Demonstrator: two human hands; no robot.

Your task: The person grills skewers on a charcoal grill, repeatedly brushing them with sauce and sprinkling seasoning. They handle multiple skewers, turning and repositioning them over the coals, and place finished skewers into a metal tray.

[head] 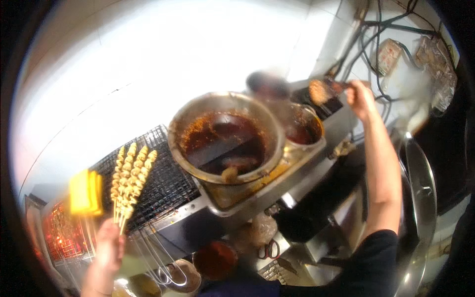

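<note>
My left hand (107, 247) grips the bare stick ends of several skewers threaded with pale coiled food pieces (131, 176). The loaded ends fan upward over the dark wire grill rack (167, 185). Just left of them are yellow food slabs (85, 193) on sticks, blurred; I cannot tell whether they rest on the grill. Far to the right, my right hand (360, 100) holds a basting brush (319, 92) by its handle, its tan bristles pointing left. Between my hands stands a wide metal pot (178, 148) of dark red sauce, with a second brush (230, 173) lying at its near rim.
A smaller sauce pot (319, 124) adjoins the wide one, with a blurred dark container (268, 85) behind. Red-glowing grill (63, 237) shows at left. Nearer me are long wire loops (167, 256), a bowl of red seasoning (215, 260) and scissors (274, 249). Cables (378, 55) hang upper right.
</note>
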